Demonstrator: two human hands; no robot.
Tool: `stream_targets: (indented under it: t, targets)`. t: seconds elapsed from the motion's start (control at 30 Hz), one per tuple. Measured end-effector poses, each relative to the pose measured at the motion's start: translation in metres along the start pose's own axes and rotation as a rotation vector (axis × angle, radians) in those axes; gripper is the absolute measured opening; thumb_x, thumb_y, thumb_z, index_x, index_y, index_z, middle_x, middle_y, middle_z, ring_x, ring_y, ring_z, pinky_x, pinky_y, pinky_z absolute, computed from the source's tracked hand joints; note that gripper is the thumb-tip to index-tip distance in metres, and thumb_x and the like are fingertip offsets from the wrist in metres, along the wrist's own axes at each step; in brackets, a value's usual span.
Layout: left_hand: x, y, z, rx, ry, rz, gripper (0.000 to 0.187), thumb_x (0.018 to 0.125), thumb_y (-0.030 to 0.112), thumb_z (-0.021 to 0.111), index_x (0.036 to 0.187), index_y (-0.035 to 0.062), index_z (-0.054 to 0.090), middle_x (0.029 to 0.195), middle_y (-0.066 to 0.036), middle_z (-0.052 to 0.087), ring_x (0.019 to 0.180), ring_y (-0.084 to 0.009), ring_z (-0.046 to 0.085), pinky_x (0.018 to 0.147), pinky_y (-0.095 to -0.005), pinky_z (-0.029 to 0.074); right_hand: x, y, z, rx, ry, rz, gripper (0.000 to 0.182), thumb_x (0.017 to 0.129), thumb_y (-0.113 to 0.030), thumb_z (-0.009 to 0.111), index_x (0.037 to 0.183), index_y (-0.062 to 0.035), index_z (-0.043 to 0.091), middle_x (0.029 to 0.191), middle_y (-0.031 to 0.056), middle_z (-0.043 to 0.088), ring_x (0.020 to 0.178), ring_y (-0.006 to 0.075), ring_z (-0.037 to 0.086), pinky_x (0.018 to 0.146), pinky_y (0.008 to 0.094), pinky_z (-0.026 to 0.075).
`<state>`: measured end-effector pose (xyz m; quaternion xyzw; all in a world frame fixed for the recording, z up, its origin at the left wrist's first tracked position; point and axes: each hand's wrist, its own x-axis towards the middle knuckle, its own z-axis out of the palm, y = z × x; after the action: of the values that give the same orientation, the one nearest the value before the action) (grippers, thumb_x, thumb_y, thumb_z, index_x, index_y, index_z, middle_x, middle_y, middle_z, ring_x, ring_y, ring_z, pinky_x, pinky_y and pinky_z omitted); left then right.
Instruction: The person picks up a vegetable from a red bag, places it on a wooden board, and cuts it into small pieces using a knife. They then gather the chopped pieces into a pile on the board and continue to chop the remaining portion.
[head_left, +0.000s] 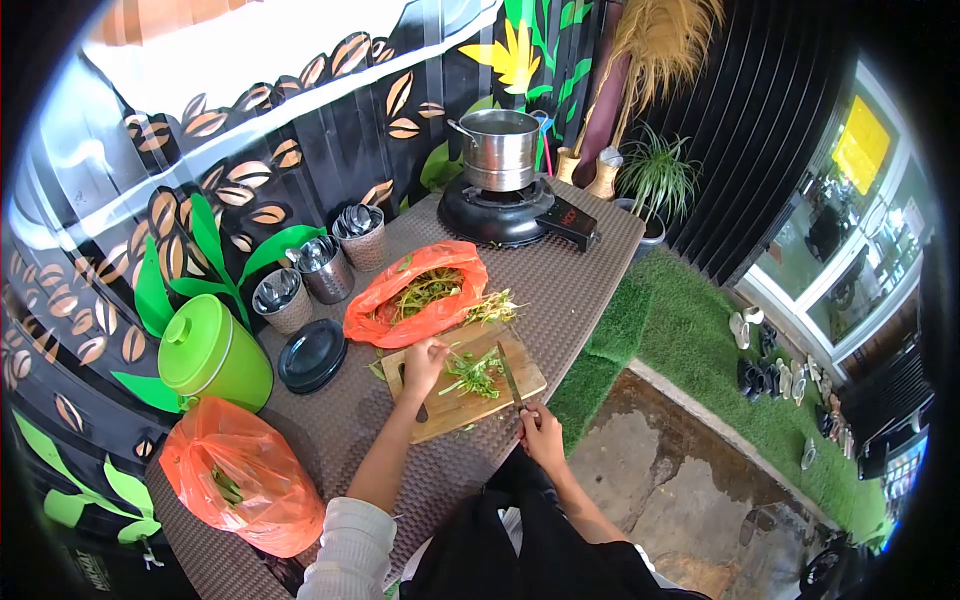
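Note:
A wooden cutting board [455, 407] lies on the brown woven-pattern table, with cut green leaves and stems [475, 374] on it. My right hand [541, 436] is closed around the handle of a knife [509, 375], whose blade points away over the board's right part. Over the board's left part, my left hand [425, 366] is closed with fingers together beside the greens; what it pinches, if anything, is too small to name. Just behind the board sits an open orange plastic bag [372, 311] with greens inside, and pale stems [493, 308] lie at its right.
A steel pot [499, 150] stands on a black portable stove [490, 220] at the back. Cutlery cups [288, 315], dark stacked plates [312, 357], a green lidded container [214, 360] and a filled orange bag [245, 480] line the left. Shoes [760, 379] lie beyond the table.

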<state>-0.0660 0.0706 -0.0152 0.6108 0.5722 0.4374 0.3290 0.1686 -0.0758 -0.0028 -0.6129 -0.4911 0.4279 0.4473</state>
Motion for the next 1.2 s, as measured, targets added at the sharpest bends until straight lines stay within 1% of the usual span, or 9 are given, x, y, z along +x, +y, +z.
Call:
stream_targets:
  t: [0.17,0.23,0.27,0.33,0.37,0.43,0.53,0.93,1.2]
  targets:
    - [0.003,-0.045,0.004,-0.002,0.149,0.044,0.012,0.079,0.009,0.071,0.087,0.0007,0.067,0.075,-0.007,0.068,0.067,-0.0135,0.063,0.061,-0.0286,0.050,0.001,0.009,0.004,-0.014,-0.015,0.005,0.021,0.093,-0.019,0.053,0.105,-0.0014,0.054,0.056,0.0043,0.056,0.040,0.0087,0.049,0.034,0.0238,0.035]
    - [-0.007,-0.015,-0.010,0.471,0.185,0.496,0.014,0.077,0.014,0.072,0.086,0.0033,0.069,0.081,-0.005,0.069,0.075,-0.0155,0.064,0.064,-0.0292,0.049,0.002,0.008,0.005,-0.028,-0.016,0.006,0.021,0.093,-0.019,0.053,0.105,-0.0014,0.054,0.056,0.0042,0.056,0.040,0.0088,0.049,0.034,0.0238,0.035]
    - [-0.010,-0.003,-0.011,0.471,0.186,0.494,0.014,0.077,0.014,0.072,0.086,0.0033,0.069,0.081,-0.005,0.069,0.075,-0.0155,0.064,0.064,-0.0292,0.049,0.002,0.005,0.005,-0.019,-0.019,0.009,0.021,0.093,-0.019,0.053,0.105,-0.0013,0.054,0.056,0.0043,0.056,0.040,0.0089,0.049,0.034,0.0238,0.035]
    - [-0.013,0.010,-0.007,0.148,-0.094,0.277,0.020,0.071,0.018,0.078,0.085,0.0052,0.071,0.084,-0.003,0.070,0.081,-0.0140,0.063,0.069,-0.0283,0.049,0.004,0.006,0.006,-0.010,-0.024,0.013,0.021,0.093,-0.019,0.053,0.105,-0.0011,0.054,0.056,0.0044,0.056,0.040,0.0090,0.049,0.034,0.0238,0.035]
    - [-0.012,0.013,-0.008,0.147,-0.093,0.276,0.020,0.071,0.018,0.078,0.085,0.0052,0.071,0.084,-0.003,0.070,0.081,-0.0140,0.063,0.069,-0.0283,0.049,0.005,0.007,0.006,-0.010,-0.023,0.008,0.021,0.093,-0.018,0.053,0.105,-0.0009,0.054,0.056,0.0045,0.056,0.040,0.0089,0.049,0.034,0.0238,0.035]
    - [-0.010,0.010,-0.006,0.215,-0.372,0.136,0.027,0.066,0.017,0.081,0.088,0.0044,0.071,0.084,-0.004,0.070,0.076,-0.0123,0.064,0.069,-0.0269,0.050,0.005,0.008,0.006,-0.013,-0.023,0.001,0.021,0.093,-0.018,0.053,0.106,-0.0006,0.054,0.056,0.0045,0.056,0.040,0.0088,0.048,0.034,0.0238,0.035]
    - [-0.008,0.004,-0.002,0.043,-0.421,0.022,0.024,0.066,0.013,0.081,0.087,0.0041,0.072,0.082,-0.006,0.070,0.072,-0.0128,0.064,0.068,-0.0263,0.049,0.006,0.008,0.005,-0.017,-0.019,-0.009,0.022,0.093,-0.017,0.053,0.106,0.0000,0.054,0.056,0.0044,0.056,0.040,0.0086,0.048,0.034,0.0238,0.035]
    - [0.002,0.016,-0.001,0.057,-0.212,0.145,0.011,0.078,0.005,0.070,0.088,0.0003,0.068,0.081,-0.008,0.069,0.073,-0.0152,0.065,0.065,-0.0273,0.049,0.004,0.006,0.007,0.001,-0.018,-0.003,0.021,0.093,-0.018,0.052,0.105,-0.0007,0.054,0.056,0.0035,0.055,0.039,0.0082,0.047,0.034,0.0235,0.034]
    - [-0.002,0.027,0.004,0.028,-0.262,0.268,0.010,0.080,0.003,0.067,0.089,0.0004,0.066,0.087,-0.008,0.069,0.079,-0.0173,0.065,0.069,-0.0299,0.048,0.001,0.004,0.011,-0.017,-0.104,-0.054,0.020,0.094,-0.018,0.052,0.105,-0.0018,0.053,0.056,0.0035,0.055,0.040,0.0079,0.048,0.034,0.0234,0.035]
